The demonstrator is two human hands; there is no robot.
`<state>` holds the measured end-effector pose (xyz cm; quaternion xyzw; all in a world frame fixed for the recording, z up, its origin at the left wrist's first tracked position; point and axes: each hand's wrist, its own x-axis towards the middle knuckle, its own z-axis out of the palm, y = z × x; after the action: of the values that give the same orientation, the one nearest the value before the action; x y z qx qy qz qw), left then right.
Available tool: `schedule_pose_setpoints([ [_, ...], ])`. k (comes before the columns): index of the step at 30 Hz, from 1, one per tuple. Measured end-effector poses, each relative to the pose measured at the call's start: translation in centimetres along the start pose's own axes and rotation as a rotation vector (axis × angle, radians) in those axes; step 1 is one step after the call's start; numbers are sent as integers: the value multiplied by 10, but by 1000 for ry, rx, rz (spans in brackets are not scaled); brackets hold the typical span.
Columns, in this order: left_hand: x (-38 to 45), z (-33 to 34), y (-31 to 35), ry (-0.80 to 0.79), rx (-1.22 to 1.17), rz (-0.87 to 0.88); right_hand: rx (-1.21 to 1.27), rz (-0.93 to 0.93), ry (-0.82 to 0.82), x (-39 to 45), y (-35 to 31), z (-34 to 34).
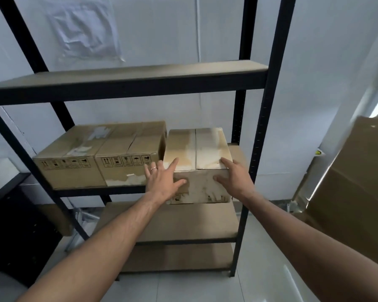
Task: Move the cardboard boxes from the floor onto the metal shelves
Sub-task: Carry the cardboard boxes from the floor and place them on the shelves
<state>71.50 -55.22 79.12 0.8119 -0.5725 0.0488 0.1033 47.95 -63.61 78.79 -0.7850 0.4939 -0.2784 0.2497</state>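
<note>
I find the worn cardboard box (198, 164) on the middle shelf (96, 189), at its right end, front edge overhanging toward me. My left hand (164, 182) and right hand (234, 177) lie flat on its near top edge and front face, each grip spread wide, clasping nothing. The box's long axis runs front to back; the push goes straight inward. Two neighbouring boxes (100, 153) sit just left.
</note>
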Motion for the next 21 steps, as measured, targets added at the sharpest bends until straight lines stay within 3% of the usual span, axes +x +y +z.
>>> schedule_pose_setpoints([
  [7, 63, 0, -5, -34, 153, 5, -4, -3, -18, 62, 0, 12],
  [21, 118, 12, -36, 12, 147, 70, -76, 33, 18, 121, -10, 39],
])
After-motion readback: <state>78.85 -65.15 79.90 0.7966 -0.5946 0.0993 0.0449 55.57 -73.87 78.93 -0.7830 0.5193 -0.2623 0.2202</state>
